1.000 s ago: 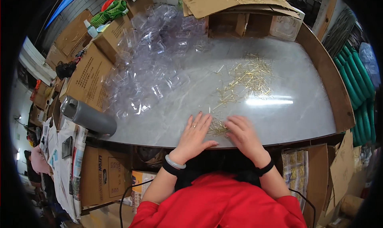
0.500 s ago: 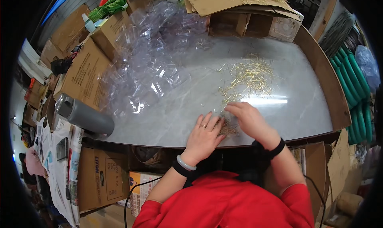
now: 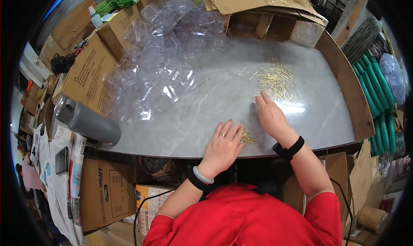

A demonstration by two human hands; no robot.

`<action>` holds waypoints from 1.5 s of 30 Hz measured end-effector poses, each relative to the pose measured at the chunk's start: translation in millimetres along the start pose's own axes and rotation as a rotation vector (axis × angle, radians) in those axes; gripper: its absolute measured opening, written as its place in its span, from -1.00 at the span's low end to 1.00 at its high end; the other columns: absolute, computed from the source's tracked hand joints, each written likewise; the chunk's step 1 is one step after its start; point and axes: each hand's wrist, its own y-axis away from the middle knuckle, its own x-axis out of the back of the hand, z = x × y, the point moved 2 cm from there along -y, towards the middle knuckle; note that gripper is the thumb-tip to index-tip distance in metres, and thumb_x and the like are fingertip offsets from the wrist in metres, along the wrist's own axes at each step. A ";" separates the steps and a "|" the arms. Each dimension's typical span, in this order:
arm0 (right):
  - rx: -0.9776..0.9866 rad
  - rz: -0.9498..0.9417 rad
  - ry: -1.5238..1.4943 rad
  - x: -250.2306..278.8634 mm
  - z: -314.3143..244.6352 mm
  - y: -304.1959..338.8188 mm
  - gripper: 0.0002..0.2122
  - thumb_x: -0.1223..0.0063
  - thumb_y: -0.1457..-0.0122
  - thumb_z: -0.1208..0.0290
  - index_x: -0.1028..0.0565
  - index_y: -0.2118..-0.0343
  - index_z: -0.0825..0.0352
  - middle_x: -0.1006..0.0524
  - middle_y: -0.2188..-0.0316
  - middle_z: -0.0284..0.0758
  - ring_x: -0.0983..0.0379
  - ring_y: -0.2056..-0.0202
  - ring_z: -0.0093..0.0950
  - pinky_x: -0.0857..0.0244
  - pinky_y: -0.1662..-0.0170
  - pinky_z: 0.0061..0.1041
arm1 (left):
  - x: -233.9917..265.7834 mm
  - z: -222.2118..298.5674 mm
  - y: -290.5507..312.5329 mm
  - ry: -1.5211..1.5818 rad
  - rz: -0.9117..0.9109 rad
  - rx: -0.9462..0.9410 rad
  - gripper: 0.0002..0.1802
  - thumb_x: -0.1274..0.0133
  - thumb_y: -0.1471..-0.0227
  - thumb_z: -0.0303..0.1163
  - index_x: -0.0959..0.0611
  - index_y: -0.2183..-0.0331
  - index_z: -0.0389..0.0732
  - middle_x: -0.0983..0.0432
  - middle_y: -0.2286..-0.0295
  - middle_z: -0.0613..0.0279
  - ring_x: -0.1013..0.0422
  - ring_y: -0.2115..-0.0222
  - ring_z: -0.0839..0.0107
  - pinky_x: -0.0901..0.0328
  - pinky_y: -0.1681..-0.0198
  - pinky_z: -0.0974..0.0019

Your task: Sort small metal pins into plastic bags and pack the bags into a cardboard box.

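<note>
My left hand (image 3: 222, 146) lies flat near the table's front edge with its fingers spread. Its fingertips rest beside a small bunch of thin gold-coloured wire pins (image 3: 248, 137). Farther right, my right hand (image 3: 272, 119) reaches forward with fingers stretched out, their tips at the near edge of a larger loose pile of the same gold pins (image 3: 277, 80). Nothing shows held in either hand, though the underside of the right fingers is hidden. A few stray pins lie scattered left of the large pile.
A heap of clear plastic pieces (image 3: 167, 69) covers the table's left and back. At the left edge a grey bottle (image 3: 92, 124) leans over. Cardboard (image 3: 344, 78) walls the right side; a flat cardboard sheet (image 3: 241, 3) with more pins lies over boxes behind.
My right hand has moved forward and right, away from the small bunch to the large pile. My left hand stays beside the bunch, which is now more exposed.
</note>
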 end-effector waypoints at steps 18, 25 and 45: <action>-0.096 0.334 -0.036 3.4 -21.1 47.1 -0.82 -0.18 -0.09 0.46 -0.57 0.22 0.31 -0.52 0.26 -0.24 -0.43 0.19 -0.19 -0.32 0.10 -0.24 | -1.3 0.6 2.5 0.008 -0.017 -0.046 -0.50 -0.13 -0.13 -0.26 -0.52 -0.08 -0.23 -0.35 -0.05 0.02 -0.22 -0.18 0.00 -0.11 -0.29 -0.07; 0.094 0.223 -0.170 -14.6 -29.6 34.1 -0.82 -0.16 -0.09 0.46 -0.60 0.21 0.26 -0.53 0.24 -0.28 -0.42 0.17 -0.21 -0.32 0.07 -0.26 | -0.9 0.7 1.8 0.092 0.003 0.010 -0.53 -0.19 -0.09 -0.28 -0.53 -0.02 -0.22 -0.30 -0.04 0.00 -0.20 -0.18 -0.05 -0.11 -0.29 -0.10; 0.269 0.023 -0.480 -0.2 -14.9 68.6 -0.49 -0.25 -0.11 0.34 -0.40 -0.14 0.32 -0.44 -0.13 -0.14 -0.27 -0.24 -0.16 -0.10 -0.33 -0.09 | -1.8 -4.0 0.2 0.049 -0.089 0.025 -0.27 -0.17 -0.10 -0.19 -0.34 -0.19 -0.37 -0.27 -0.17 -0.06 -0.15 -0.23 -0.07 0.00 -0.33 -0.13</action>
